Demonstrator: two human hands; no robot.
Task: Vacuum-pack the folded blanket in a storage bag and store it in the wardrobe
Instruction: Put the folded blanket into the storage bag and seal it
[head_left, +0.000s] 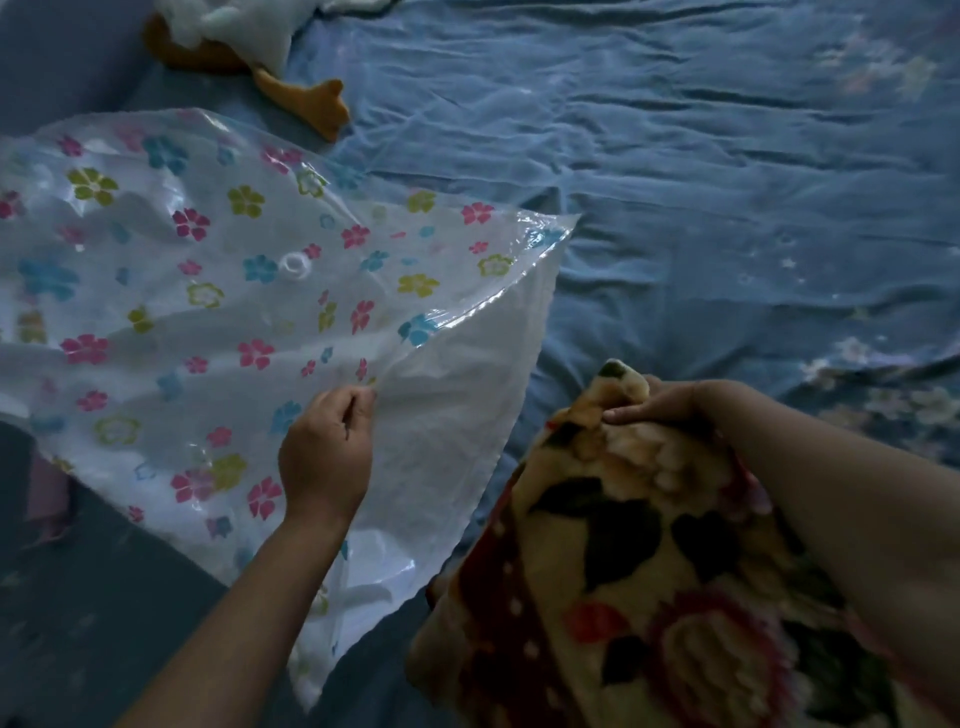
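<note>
Across the left half of the frame the bag (156, 291) lies spread on the bed, clear plastic printed with pink, blue and yellow-green flowers, and rumpled. At the upper left, past its far edge, a plush toy (244, 47) rests on the bed, white with orange feet. One foot points towards the bag but does not touch it. A round white valve (295, 267) sits near the middle of the bag's upper layer.

Lower centre, the left hand (327, 457) comes up from the bottom edge and pinches the rim of that printed layer between thumb and curled fingers. The rim is raised, and the plain white lower layer shows to the right of it, so the mouth is parted.

At the lower right the blanket (649, 545) is outside the bag, just beside the open mouth. It is a thick folded fleece, cream with dark leaves and red flowers. The right hand (660, 402) grips its top corner, fingers curled over the fold, and the forearm lies along the blanket's right side.

Behind, the blue sheet (675, 156) runs wrinkled to the upper right, with faint pale flowers on it.
</note>
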